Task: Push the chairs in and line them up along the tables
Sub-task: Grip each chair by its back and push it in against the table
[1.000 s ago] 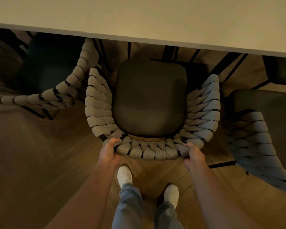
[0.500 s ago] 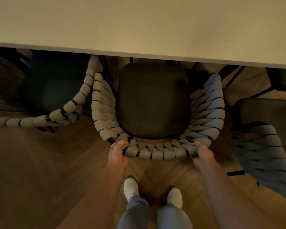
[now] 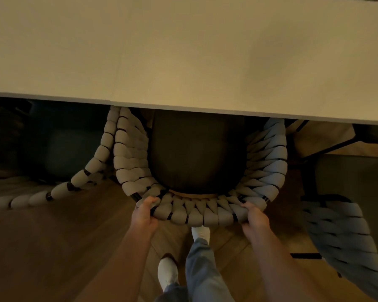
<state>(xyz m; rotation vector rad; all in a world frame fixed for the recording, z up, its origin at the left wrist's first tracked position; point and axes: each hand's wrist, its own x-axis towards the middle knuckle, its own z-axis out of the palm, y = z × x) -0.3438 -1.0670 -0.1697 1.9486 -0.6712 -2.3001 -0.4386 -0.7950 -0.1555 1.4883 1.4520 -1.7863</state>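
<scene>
While both hands grip the chair (image 3: 196, 153), its seat sits under the table (image 3: 183, 51).

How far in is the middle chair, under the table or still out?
Partly in: the middle chair's seat front is hidden under the table edge; its woven back, held by both hands, is still out.

a dining area is shown, likely of a restaurant, café or shared canteen, though a home cannot be ruled out. a long pale table (image 3: 183, 51) is seen from above, made of two tops joined at a seam. several matching chairs (image 3: 196, 162) with rope-woven backs and dark seat cushions are ranged along its near edge, one partly tucked under it. a wooden floor (image 3: 52, 247) laid in a herringbone pattern is visible below, and the lighting is dim and warm.
</scene>
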